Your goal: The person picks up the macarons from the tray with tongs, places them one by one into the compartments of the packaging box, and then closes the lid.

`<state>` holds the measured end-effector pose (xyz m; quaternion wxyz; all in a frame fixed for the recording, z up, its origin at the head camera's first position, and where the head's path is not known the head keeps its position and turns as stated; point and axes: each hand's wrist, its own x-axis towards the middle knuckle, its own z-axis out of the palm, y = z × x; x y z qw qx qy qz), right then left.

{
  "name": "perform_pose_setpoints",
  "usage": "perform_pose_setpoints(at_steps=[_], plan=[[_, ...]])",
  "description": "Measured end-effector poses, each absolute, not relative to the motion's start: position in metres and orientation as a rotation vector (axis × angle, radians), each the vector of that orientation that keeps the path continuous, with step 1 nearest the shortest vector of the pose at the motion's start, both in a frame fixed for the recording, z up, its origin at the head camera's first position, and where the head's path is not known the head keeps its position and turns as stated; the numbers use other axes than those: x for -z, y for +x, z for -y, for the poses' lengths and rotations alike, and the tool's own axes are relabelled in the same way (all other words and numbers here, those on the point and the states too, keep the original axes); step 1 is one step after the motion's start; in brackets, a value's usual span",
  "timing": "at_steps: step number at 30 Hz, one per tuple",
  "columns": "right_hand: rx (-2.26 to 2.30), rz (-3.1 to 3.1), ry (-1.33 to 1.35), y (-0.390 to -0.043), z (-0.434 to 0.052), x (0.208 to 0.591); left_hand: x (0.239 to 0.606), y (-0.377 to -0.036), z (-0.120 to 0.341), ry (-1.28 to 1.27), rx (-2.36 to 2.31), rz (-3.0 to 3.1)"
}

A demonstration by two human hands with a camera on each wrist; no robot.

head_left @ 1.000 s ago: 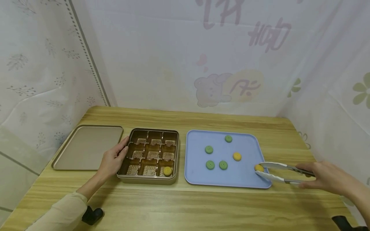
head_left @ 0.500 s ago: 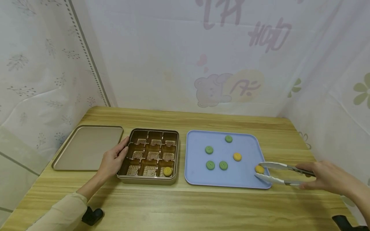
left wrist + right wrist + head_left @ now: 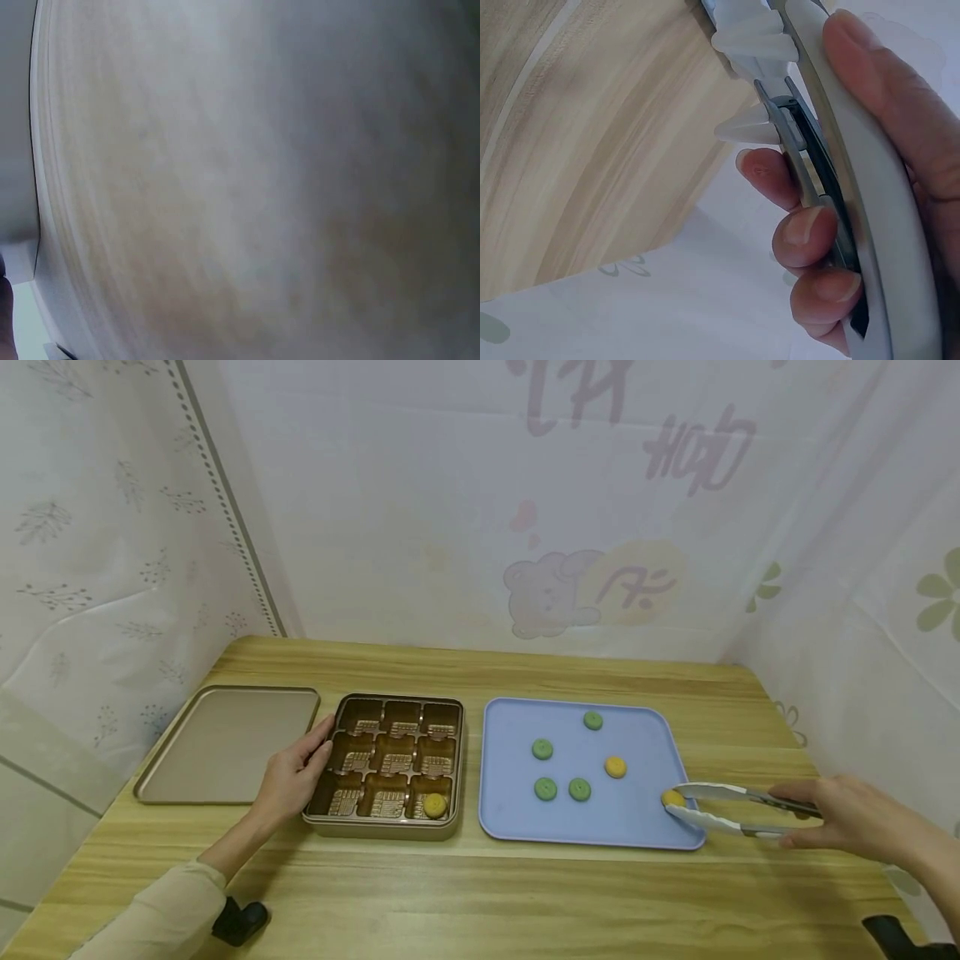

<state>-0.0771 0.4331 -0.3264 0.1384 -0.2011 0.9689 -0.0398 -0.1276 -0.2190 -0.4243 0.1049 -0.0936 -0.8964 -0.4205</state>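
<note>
My right hand (image 3: 855, 822) grips white tongs (image 3: 738, 810) by the handle, thumb on top and fingers curled under (image 3: 810, 232). The tong tips close around a yellow cookie (image 3: 671, 797) at the right edge of the light blue tray (image 3: 510, 814). Another yellow cookie (image 3: 615, 767) and several green cookies (image 3: 545, 788) lie on that tray. My left hand (image 3: 296, 772) rests against the left side of the gold compartment box (image 3: 322, 822), thumb on its rim. One yellow cookie (image 3: 434, 805) sits in the box's front right cell. The left wrist view is a blur.
A gold lid (image 3: 225, 739) lies flat to the left of the box on the wooden table (image 3: 487, 893). Patterned white curtains enclose the table at the back and both sides. Dark objects sit at the front edge near each arm (image 3: 240, 920).
The tong tips have narrowed around the yellow cookie at the tray's right edge. The left hand and the box have not moved.
</note>
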Motion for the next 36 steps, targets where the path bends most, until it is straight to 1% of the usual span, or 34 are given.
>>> perform_pose_setpoints(at_steps=[8,21,33,36], plan=[[0.128,-2.804,-0.527,-0.077,-0.429,0.326,0.425,-0.128,0.220,-0.273,1.250,2.637],[0.150,-2.926,-0.576,-0.076,-0.417,0.326,0.425,-0.128,0.219,-0.285,1.245,2.630],[0.125,-2.994,-0.660,-0.088,-0.384,0.310,0.426,-0.128,0.219,-0.295,1.239,2.624],[0.121,-2.999,-0.725,-0.094,-0.370,0.305,0.426,-0.128,0.219,-0.303,1.237,2.615]])
